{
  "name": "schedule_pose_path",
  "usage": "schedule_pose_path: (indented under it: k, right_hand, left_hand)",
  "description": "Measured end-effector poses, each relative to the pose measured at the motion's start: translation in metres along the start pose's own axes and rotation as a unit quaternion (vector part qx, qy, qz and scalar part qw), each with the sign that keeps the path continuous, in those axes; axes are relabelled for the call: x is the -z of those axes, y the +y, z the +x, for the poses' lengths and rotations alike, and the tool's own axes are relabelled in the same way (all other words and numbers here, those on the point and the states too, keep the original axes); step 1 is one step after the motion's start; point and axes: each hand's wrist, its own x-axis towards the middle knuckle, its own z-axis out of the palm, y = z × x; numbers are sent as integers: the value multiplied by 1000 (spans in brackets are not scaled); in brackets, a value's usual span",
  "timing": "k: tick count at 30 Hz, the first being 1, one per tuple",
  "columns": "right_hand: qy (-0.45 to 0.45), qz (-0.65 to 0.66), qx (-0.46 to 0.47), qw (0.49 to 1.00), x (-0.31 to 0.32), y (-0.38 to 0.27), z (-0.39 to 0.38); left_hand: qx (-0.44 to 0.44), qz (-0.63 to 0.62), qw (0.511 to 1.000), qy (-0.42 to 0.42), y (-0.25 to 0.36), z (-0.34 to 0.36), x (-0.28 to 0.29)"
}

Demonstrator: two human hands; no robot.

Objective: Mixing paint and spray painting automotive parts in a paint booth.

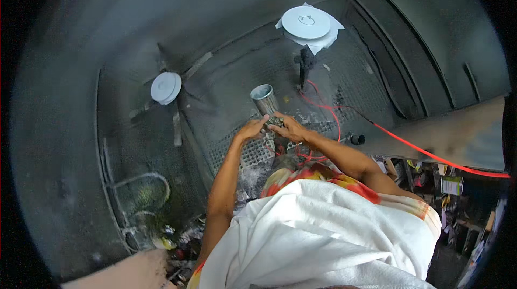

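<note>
A shiny silver metal cup leans slightly away from me, its round mouth facing up and a pale grey coating showing inside. Both hands meet at its lower end, around a small metal fitting mostly covered by fingers. My left hand grips from the left, its thumb pointing inward. From the right, my right hand closes on the same fitting, fingers curled across it. The fitting's exact kind is hidden.
A white disc on white sheeting stands at the back; another white disc sits on a stand at left. A red hose runs from the right toward a dark upright piece and coils near my feet. Cluttered shelves stand at right.
</note>
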Motion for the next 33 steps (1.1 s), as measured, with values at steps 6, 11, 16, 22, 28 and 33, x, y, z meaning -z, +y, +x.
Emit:
schedule_pose_path:
  k: [6,11,16,22,28,33]
  right_hand:
    - [13,-55,12,998,16,-14,54]
    - [40,-54,45,997,17,3,99]
    - [21,-47,-42,998,18,5,134]
    - [12,-13,-91,996,30,-9,140]
    - [67,-48,-30,996,15,15,118]
    - [107,-18,20,994,10,14,52]
  left_hand:
    - [0,-15,1000,-2,7,44,41]
    - [-6,-41,998,-38,29,62,79]
    - [11,-71,997,-40,20,87,102]
    - [45,-40,996,-65,18,120,111]
    - [26,-45,995,-80,19,104,104]
    - [36,-148,988,19,33,54,58]
